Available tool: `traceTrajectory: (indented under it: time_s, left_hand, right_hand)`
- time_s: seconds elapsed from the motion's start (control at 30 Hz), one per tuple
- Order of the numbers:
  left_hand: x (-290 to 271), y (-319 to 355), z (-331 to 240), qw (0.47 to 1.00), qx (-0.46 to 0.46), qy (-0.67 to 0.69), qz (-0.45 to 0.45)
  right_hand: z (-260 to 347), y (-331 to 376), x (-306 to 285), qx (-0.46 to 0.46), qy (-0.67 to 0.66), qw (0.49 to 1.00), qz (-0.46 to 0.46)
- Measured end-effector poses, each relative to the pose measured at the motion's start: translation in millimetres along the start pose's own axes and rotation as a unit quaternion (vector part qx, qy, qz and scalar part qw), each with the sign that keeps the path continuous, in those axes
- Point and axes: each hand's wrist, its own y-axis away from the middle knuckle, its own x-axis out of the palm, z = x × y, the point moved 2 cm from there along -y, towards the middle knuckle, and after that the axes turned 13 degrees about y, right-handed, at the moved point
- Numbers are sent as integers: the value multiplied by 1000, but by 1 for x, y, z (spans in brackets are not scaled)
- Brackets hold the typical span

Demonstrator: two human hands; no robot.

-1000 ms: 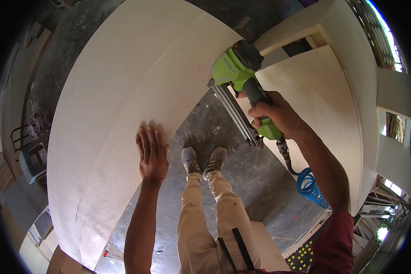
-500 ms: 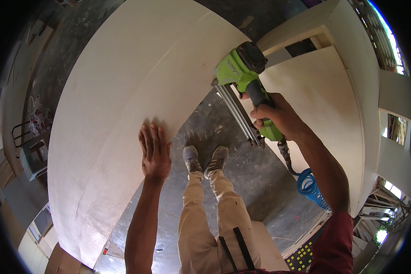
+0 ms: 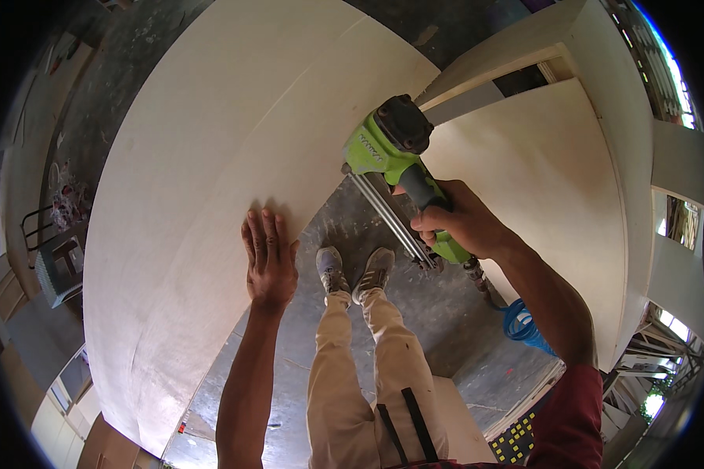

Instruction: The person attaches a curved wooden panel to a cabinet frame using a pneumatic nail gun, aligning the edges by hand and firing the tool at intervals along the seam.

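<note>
My left hand [image 3: 271,262] lies flat near the right-hand edge of a large pale wooden panel [image 3: 188,180], its fingers stretched forward. A green and black pneumatic nail gun [image 3: 379,144] is in my right hand [image 3: 465,223], whose fingers wrap round its grip. The gun's nose is over or against the panel's edge; whether they touch I cannot tell. Its long metal magazine [image 3: 391,219] slants back toward me above the floor. From the handle's end runs a blue coiled air hose [image 3: 526,322], partly hidden behind my right forearm.
To the right stands a second pale board [image 3: 540,172] within a wooden frame [image 3: 630,187]. My shoes [image 3: 352,270] are on the grey concrete floor [image 3: 454,313] between the panels. A grey metal-framed object [image 3: 59,266] is at the left, and stacked wood lies at the lower right.
The nail gun in my right hand has moved left and nearer to me along the panel's edge. My left hand stays flat in nearly the same place.
</note>
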Motion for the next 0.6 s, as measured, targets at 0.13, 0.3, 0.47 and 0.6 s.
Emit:
traceTrajectory:
  time_s: [0.13,0.3,0.47,0.6]
  left_hand:
    - [0,0,0,1000,2,-2,-2]
    - [-2,0,1,1000,0,-7,3]
    - [-1,1,2,1000,-1,-2,2]
    - [1,1,2,999,-13,30,-2]
  right_hand:
    - [1,0,1,6,16,1000,-1]
    - [2,1,3,5,26,1000,4]
    - [-3,1,13,9,14,1000,11]
    - [1,2,15,4,26,1000,18]
